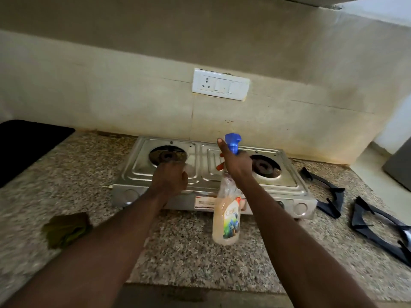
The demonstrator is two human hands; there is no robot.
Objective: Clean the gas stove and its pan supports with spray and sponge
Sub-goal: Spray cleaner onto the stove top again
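A steel two-burner gas stove (138,172) sits on the granite counter against the wall, both burners bare. My left hand (171,176) rests curled on the stove top just in front of the left burner (166,155), gripping a pale sponge (189,169) that peeks out blurred at its right side. My right hand (235,165) holds a clear spray bottle (226,221) by its neck over the middle of the stove, forefinger raised beside the blue trigger head. Two black pan supports (329,194) (378,227) lie on the counter to the right of the stove.
A crumpled green cloth (66,228) lies on the counter at front left. A black surface (26,147) fills the far left. A white switch plate (220,86) is on the stained wall above the stove. A grey appliance (400,165) stands at the right edge.
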